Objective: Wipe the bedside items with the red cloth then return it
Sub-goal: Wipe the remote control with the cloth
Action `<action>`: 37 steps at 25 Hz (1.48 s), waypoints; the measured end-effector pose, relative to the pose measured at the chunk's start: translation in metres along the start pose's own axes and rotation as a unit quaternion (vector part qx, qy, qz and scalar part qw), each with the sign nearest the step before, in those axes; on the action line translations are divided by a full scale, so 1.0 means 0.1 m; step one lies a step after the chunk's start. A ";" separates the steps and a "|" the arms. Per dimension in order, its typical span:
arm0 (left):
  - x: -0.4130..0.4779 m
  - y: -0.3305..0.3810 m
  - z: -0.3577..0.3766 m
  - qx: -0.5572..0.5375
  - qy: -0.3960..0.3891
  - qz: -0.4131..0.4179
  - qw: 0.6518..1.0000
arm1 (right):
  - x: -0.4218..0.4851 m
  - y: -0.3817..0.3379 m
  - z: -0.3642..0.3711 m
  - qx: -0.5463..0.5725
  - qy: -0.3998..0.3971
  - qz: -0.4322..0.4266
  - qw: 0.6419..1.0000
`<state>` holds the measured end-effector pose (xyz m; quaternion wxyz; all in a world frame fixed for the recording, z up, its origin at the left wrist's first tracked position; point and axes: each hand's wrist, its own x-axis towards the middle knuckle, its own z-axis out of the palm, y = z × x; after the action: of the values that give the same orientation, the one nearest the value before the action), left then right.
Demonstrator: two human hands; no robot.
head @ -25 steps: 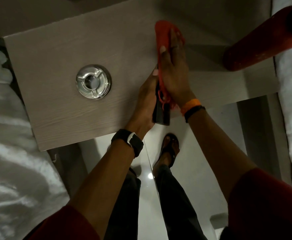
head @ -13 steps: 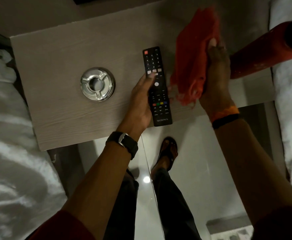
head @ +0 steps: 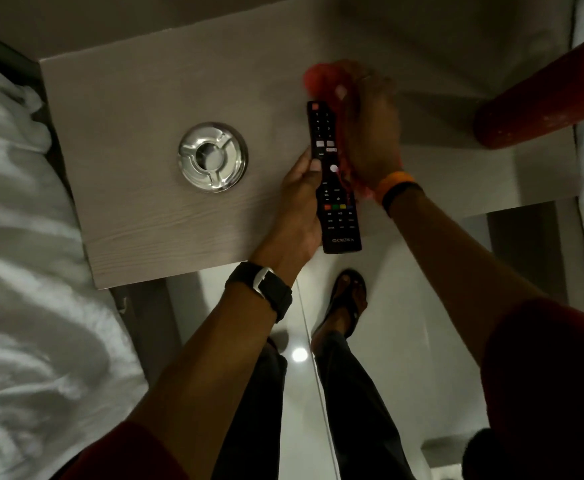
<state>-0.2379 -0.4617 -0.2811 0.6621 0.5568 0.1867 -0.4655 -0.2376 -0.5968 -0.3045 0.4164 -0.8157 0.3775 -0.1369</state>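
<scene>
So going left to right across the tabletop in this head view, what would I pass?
White bedding → metal ashtray → left hand holding the remote → right hand with the red cloth → red cylinder at the far right.

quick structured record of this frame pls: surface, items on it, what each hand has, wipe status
surface: pale wood-grain bedside table top
item resting on it: round shiny metal ashtray, untouched, left of the hands
left hand: holds the long black TV remote control by its left edge, buttons up, its lower end past the table's front edge
right hand: holds the bunched red cloth against the remote's right side; blurred
wipe status: remote being wiped; cloth not yet returned
other: red cylindrical object at the right edge, white bedding on the left
</scene>
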 end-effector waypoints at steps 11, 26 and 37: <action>0.39 0.18 0.05 0.240 0.157 0.146 0.947 | -0.67 0.09 -0.65 0.088 0.015 0.166 0.982; 0.40 0.19 0.13 0.312 0.252 0.111 0.909 | -0.94 0.27 -0.59 0.176 0.055 0.227 0.956; 0.19 0.20 0.45 0.469 0.189 0.308 0.806 | -1.21 0.41 -1.03 0.548 0.093 0.382 0.738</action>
<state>-0.2241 -0.5120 -0.2703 0.3805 0.9049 -0.1143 -0.1529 -0.3954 -0.5823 -0.2620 0.7716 -0.2174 0.5538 -0.2250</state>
